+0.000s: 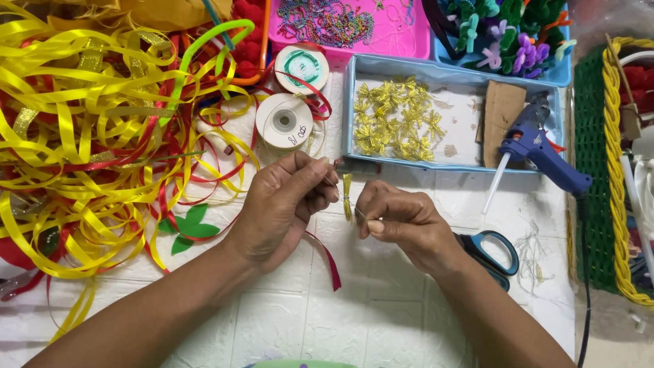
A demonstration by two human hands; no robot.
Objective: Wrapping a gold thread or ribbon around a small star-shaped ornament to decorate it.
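Work surface: a white embossed tabletop (381, 307) crowded with craft supplies. The left hand (283, 204) and right hand (402, 221) meet at centre, fingertips pinched on a small gold ribbon bundle (347, 196), apparently bound at its middle by fine wire; the wire is too thin to confirm. A blue tray (349, 116) of finished gold bows (395, 126) lies just beyond. Risk: slack grip could let the loops splay. The glue gun (538, 150) nozzle nearby may be hot.
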